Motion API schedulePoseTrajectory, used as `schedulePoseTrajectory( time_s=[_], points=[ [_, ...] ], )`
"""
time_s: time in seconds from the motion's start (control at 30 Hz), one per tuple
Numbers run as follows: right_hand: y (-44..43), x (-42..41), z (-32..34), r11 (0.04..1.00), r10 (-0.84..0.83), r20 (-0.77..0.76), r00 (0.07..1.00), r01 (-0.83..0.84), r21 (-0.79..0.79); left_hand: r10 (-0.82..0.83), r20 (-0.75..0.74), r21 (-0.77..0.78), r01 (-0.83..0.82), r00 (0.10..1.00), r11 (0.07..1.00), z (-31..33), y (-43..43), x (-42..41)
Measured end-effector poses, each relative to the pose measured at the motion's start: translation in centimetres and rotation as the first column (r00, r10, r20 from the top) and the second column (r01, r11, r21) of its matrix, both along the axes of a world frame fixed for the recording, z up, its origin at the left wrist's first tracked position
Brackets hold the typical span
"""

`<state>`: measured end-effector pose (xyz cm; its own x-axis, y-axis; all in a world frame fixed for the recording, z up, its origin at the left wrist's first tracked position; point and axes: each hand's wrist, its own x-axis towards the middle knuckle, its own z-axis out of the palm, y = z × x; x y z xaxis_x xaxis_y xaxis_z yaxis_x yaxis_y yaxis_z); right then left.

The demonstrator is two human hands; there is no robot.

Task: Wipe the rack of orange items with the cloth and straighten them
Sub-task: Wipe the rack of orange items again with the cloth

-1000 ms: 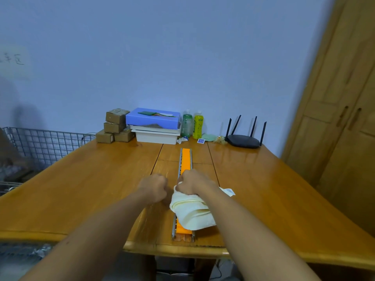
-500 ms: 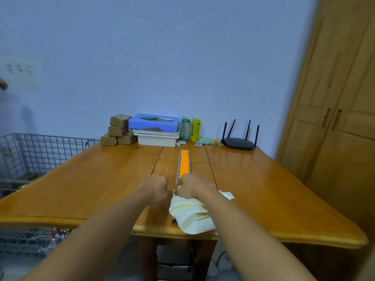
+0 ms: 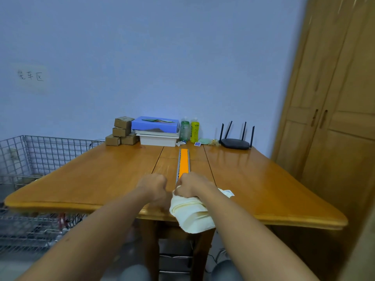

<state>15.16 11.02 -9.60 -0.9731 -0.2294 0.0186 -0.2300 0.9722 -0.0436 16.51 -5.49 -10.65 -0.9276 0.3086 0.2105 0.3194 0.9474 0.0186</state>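
The pale yellow cloth (image 3: 190,213) is soft and limp, bunched over the near end of the rack (image 3: 184,161) and drooping past the table (image 3: 101,175) edge. The right hand (image 3: 190,184) grasps its gathered top, the best hold. The left hand (image 3: 154,184) is clenched just left of the rack, with nothing visible in it. The rack is slim, probably light and easily nudged, and runs straight away toward the router (image 3: 235,142).

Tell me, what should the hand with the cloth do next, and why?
Probably slide the right hand and its cloth forward along the rack. The cloth sits bunched at the near end, while the long row of orange items beyond the hand lies uncovered, likely not yet wiped.
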Motion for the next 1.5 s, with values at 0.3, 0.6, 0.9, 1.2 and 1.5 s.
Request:
schedulePoseTrajectory(
  time_s=[0.3, 0.6, 0.9, 1.2, 1.5],
  points=[
    [-0.1, 3.8, 1.1, 1.0, 0.006, 0.063, 0.998, -0.006, 0.007, 0.006, -0.076, 0.018, -0.005, 0.997, 1.0, 0.7, -0.2, 3.0],
    [0.8, 6.3, 1.9, 0.998, 0.047, 0.087, 0.995, -0.042, -0.054, -0.008, -0.103, 0.026, 0.011, 0.995, 1.0, 1.8, 0.5, 4.2],
    [2.1, 6.5, 3.2, 0.991, 0.068, -0.028, 0.997, -0.071, -0.115, 0.009, -0.068, 0.046, -0.006, 0.998, 0.999, 2.3, 1.0, 4.0],
    [3.6, 4.3, 2.6, 0.988, 0.015, -0.088, 0.996, -0.029, -0.152, 0.025, 0.009, 0.205, -0.027, 1.0, 0.978, 2.1, 1.7, 1.0],
    [3.8, 1.2, 4.0, 0.86, -0.192, -0.399, 0.897, -0.042, -0.509, -0.308, 0.459, 0.857, -0.324, 0.833, 0.402, 4.5, 5.4, -0.5]
  ],
)
